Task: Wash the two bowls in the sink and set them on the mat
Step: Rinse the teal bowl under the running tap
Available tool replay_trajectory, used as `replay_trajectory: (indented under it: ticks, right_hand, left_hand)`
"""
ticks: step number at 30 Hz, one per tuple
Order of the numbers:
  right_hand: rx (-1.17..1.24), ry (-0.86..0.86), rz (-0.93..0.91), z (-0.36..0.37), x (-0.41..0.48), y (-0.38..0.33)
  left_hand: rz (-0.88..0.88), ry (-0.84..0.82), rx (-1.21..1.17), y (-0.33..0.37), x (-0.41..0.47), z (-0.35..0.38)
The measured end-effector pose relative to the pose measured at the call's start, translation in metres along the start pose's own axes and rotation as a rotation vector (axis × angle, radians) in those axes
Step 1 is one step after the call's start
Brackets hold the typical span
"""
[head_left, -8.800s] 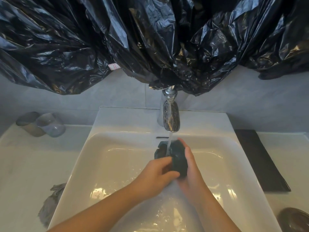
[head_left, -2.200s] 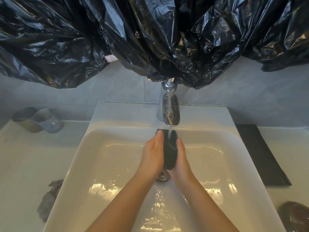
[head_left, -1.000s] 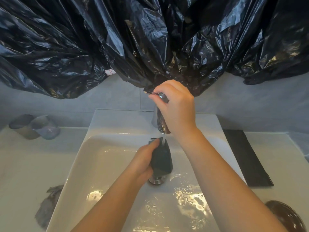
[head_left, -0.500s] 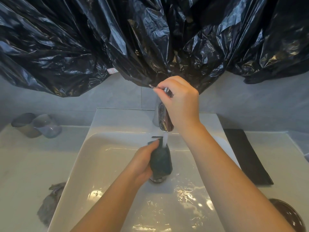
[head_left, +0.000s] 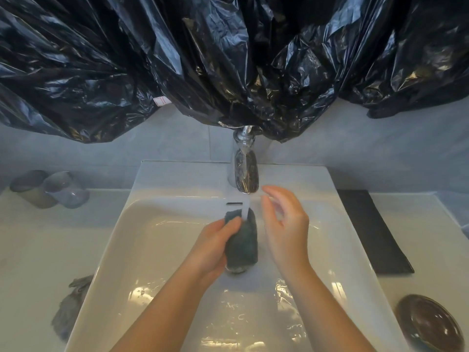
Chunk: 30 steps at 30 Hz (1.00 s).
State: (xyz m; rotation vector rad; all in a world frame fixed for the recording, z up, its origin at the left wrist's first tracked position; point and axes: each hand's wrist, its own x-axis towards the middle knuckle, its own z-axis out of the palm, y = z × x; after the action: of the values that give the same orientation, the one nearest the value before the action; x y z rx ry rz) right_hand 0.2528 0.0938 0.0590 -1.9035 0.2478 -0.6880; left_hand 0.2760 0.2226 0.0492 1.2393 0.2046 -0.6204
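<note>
My left hand [head_left: 215, 246] grips a dark teal sponge [head_left: 242, 243] upright over the drain of the white sink [head_left: 121, 240]. Water runs from the chrome faucet [head_left: 245, 171] onto the sponge's top. My right hand [head_left: 284, 228] hovers just right of the sponge with relaxed, spread fingers and holds nothing. A dark brown bowl [head_left: 429, 323] sits on the counter at the bottom right. The black mat [head_left: 370, 229] lies on the counter right of the sink with nothing on it. No bowl shows inside the sink.
Two greyish cups [head_left: 50, 189] stand at the back left of the counter. A crumpled grey cloth [head_left: 69, 303] lies by the sink's left rim. Black plastic sheeting [head_left: 228, 59] hangs low over the faucet and back wall.
My right hand has left the faucet handle and dropped to beside the sponge. The water stream looks fuller. My left hand keeps the sponge under the spout.
</note>
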Motion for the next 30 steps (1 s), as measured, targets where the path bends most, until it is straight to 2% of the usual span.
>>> replay_trajectory:
  ticks: [4, 5, 7, 12, 14, 16, 19, 20, 22, 26, 30]
  right_hand:
    - [0.272, -0.223, 0.726, 0.010, -0.021, 0.014]
    - [0.381, -0.281, 0.871, 0.014, -0.023, 0.013]
    - [0.559, -0.352, 1.023, 0.016, -0.025, 0.005]
    - [0.763, -0.383, 1.087, 0.017, -0.020, 0.013]
    - [0.853, -0.390, 1.141, 0.017, -0.017, 0.021]
    - [0.932, -0.398, 1.151, 0.016, -0.019, 0.029]
    - [1.050, -0.402, 1.064, 0.012, -0.021, 0.040]
    - [1.068, -0.415, 1.034, 0.010, -0.021, 0.041]
    - [1.058, -0.429, 0.988, 0.010, -0.021, 0.043]
    - [1.014, -0.415, 0.954, 0.016, -0.024, 0.044]
    - [1.081, -0.348, 0.930, 0.013, -0.023, 0.048]
  left_hand:
    - [0.132, 0.061, 0.144, -0.005, -0.003, 0.007]
    - [0.153, 0.095, 0.191, -0.006, -0.003, 0.010]
    - [0.196, 0.162, 0.309, -0.010, -0.001, 0.014]
    - [0.480, 0.211, 0.697, -0.028, 0.006, 0.010]
    - [0.626, 0.157, 1.043, -0.034, 0.007, -0.001]
    - [0.764, 0.035, 1.366, -0.035, 0.008, -0.012]
    - [1.036, -0.130, 1.628, -0.032, 0.011, -0.032]
    - [1.080, -0.136, 1.720, -0.030, 0.013, -0.039]
    - [1.061, -0.119, 1.872, -0.023, 0.014, -0.045]
    - [0.903, -0.122, 1.887, -0.020, 0.011, -0.025]
    - [1.022, -0.168, 1.661, -0.019, 0.008, -0.021]
